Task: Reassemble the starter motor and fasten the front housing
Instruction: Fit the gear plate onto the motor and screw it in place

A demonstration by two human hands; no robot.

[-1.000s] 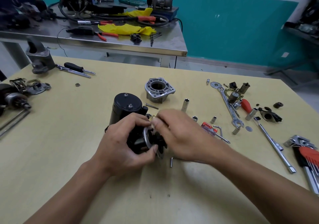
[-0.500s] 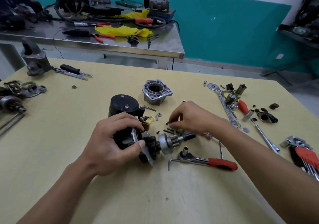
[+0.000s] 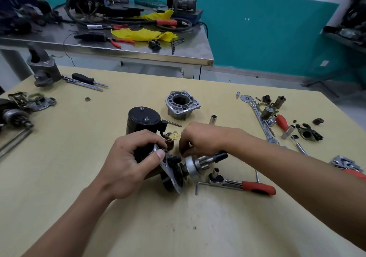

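Note:
The black starter motor (image 3: pixel 143 118) lies on its side on the yellow table (image 3: pixel 59 157), its silver pinion shaft (image 3: pixel 200 162) pointing right. My left hand (image 3: pixel 130 157) grips the motor at its metal end plate. My right hand (image 3: pixel 200 137) is just behind the shaft, fingertips pinched together near the plate; whatever small part they hold is hidden. The aluminium front housing (image 3: pixel 182 104) stands apart, behind the motor.
A red-handled ratchet (image 3: pixel 241 184) and a hex key (image 3: pixel 202 185) lie right of the shaft. A socket (image 3: pixel 213 119), wrenches (image 3: pixel 259 118) and several small parts are scattered at the right. More motor parts (image 3: pixel 17 114) sit at the left. A steel bench (image 3: pixel 118 46) stands behind.
My right hand left the motor, reached to the small parts behind it, and has come back close to the end plate. The shaft and ratchet are now uncovered. My left hand kept its grip.

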